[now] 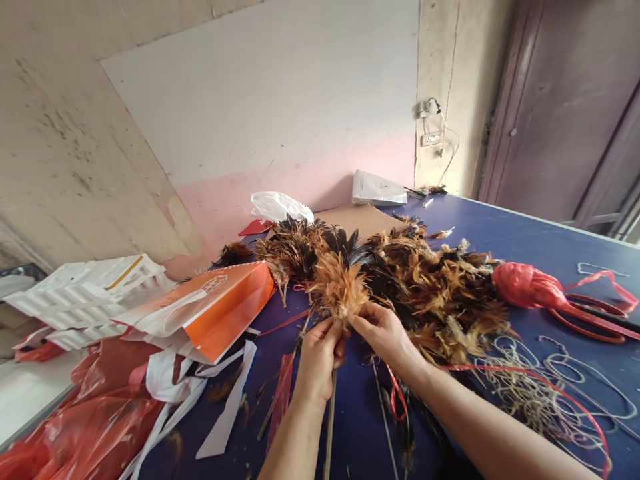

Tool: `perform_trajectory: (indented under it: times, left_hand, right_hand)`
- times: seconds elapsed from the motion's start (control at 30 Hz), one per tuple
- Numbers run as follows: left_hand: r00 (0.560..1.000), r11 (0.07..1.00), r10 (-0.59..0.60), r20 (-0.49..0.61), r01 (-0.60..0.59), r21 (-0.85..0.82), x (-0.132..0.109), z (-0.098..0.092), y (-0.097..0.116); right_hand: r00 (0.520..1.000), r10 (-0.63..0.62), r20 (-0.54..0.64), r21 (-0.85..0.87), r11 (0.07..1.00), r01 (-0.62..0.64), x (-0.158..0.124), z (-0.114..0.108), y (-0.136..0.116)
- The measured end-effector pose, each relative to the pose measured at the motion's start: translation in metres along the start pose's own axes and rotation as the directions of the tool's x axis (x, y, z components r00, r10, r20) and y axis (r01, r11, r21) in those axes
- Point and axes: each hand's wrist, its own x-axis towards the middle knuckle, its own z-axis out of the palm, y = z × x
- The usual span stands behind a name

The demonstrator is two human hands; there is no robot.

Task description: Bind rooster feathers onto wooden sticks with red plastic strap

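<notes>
A bunch of brown and black feathers fans upward in front of me. My left hand is closed around its base. A thin stick runs down beside that wrist, and I cannot tell whether it joins the bunch. My right hand pinches the feathers' lower edge from the right, with thumb and fingertips together. Loose feathers lie in a large heap to the right of my hands, and another feather pile sits behind on the left. The fingertips partly hide the base of the bunch.
A blue table carries everything. On the right lie a ball of red plastic ribbon and tangled string. On the left are an orange-and-white bag, white paper strips and red plastic. A grey box stands by the wall.
</notes>
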Motion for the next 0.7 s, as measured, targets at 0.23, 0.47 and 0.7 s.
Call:
perform_trajectory:
  times: [0.23, 0.47, 0.7]
  left_hand:
    - [1.0, 1.0, -0.006, 0.003, 0.006, 0.001, -0.001, 0.003, 0.002]
    - [0.997, 1.0, 0.009, -0.077, -0.007, 0.024, -0.001, 0.003, 0.006]
    - [1.0, 0.995, 0.004, -0.01, -0.003, 0.098, -0.003, 0.006, 0.0]
  right_hand:
    - [0.982, 0.149, 0.118, 0.393, 0.901, -0.184, 0.002, 0.006, 0.009]
    - [0.99, 0.118, -0.079, 0.342, 0.936, -0.084, 0.001, 0.002, 0.006]
    - [0.983, 0.032, -0.178, 0.083, 0.996, -0.017, 0.004, 0.008, 0.015]
